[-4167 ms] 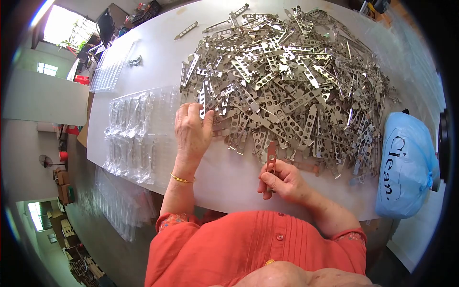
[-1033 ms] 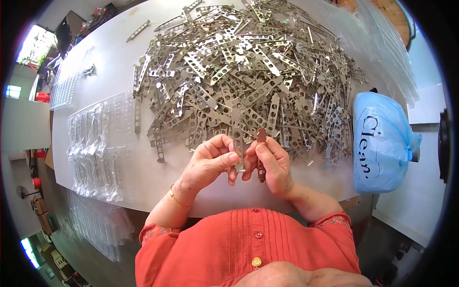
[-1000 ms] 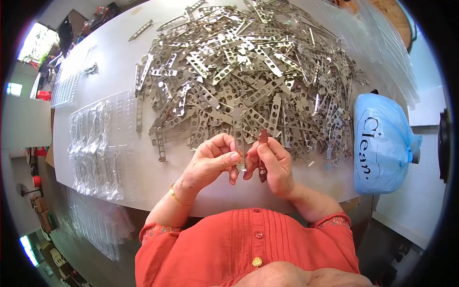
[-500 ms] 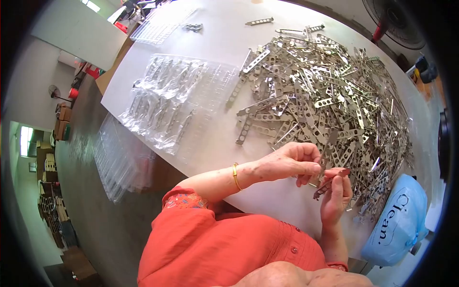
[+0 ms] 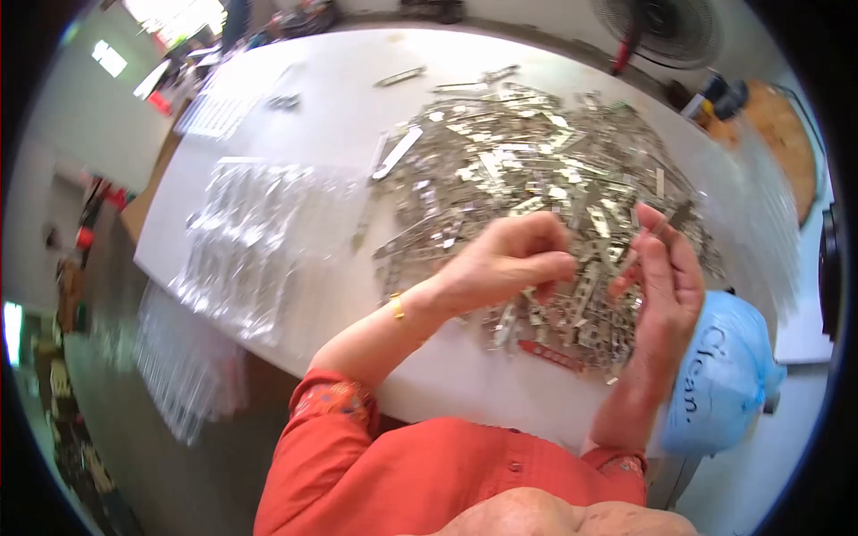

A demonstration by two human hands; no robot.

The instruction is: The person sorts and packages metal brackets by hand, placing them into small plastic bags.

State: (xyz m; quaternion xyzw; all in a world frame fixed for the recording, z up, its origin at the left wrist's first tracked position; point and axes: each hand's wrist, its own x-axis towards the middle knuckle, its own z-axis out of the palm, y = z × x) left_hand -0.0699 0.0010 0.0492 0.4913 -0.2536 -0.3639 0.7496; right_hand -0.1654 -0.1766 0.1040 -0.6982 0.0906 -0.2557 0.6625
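Note:
My left hand [image 5: 527, 255], with a yellow bracelet [image 5: 397, 305] at the wrist, hovers over the near side of a big heap of flat metal strips with round holes [image 5: 500, 170]. Its fingers are curled in and the thumb is pressed against them; anything inside is hidden. To the right, my right hand [image 5: 668, 281] is raised over the heap's right side, its fingers bent towards the thumb. Motion blur hides what they pinch; a dark flat piece [image 5: 684, 213] shows beside the fingertips. At the heap's near edge lies a reddish-looking holed strip [image 5: 550, 355], below both hands.
Clear plastic trays [image 5: 255, 241] with strips in them lie on the white table [image 5: 331, 339], left of the heap. More clear trays [image 5: 188, 366] are stacked below the left edge. A blue bag [image 5: 719, 375] sits at the right, and a fan [image 5: 657, 31] stands behind.
My hands have moved apart, the right one up and to the right. The strip held between them is no longer seen there; a reddish strip now shows on the table. The view has shifted.

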